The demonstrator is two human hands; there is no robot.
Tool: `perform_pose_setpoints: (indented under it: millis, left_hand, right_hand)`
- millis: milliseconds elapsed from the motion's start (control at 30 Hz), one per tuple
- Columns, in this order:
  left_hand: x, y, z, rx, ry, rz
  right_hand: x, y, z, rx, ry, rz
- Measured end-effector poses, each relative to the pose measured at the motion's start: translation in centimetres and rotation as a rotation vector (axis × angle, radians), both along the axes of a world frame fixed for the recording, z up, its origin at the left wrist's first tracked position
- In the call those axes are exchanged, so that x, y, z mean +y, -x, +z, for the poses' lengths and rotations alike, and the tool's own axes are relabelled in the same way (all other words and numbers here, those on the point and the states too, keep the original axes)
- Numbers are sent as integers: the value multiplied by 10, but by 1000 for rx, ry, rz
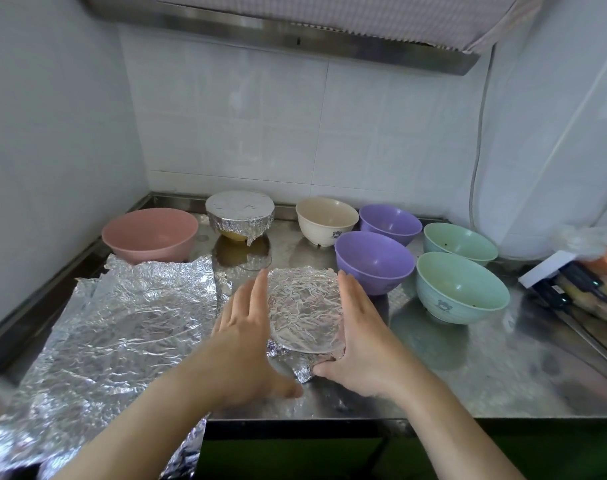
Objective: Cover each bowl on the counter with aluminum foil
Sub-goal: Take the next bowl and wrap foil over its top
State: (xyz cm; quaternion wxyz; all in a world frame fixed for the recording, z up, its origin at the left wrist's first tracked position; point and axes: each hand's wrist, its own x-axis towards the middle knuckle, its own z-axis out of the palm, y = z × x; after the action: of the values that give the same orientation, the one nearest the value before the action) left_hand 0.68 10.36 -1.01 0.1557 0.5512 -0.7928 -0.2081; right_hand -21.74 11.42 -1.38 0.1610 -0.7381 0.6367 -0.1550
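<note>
The foil-topped bowl (303, 308) sits dead centre between the hands, at the front of the steel worktop (468, 368). The left hand (246, 327) lies flat along its side, fingers straight; the right hand (357, 327) cups the other side, thumb pressing the crinkled skirt. Round rim, so no long axis. Six smooth bowls are bare — the purple bowl (374, 259) is nearest, by the right hand; loose foil sheets (122, 323) lie left.

White tiled walls (225, 116) enclose a steel counter (468, 368) beneath a range hood (277, 32).
</note>
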Motion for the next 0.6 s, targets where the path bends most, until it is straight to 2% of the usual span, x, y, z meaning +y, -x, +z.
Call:
perform_pose_setpoints:
  millis: [100,267,400,500,600]
  left_hand:
    - [11,9,9,73,-35,36]
    - [16,34,6,173,30,170]
    - [1,28,-5,102,166,70]
    - [-15,12,-11,39,249,7]
    - [-13,12,-9,35,364,53]
  right_hand:
    - [2,-2,4,-20,-72,-7]
    - [13,4,21,-11,-249,29]
    - [20,14,54,38,-365,45]
    - [9,16,64,31,-210,-42]
    - [-7,8,58,-45,-7,-85]
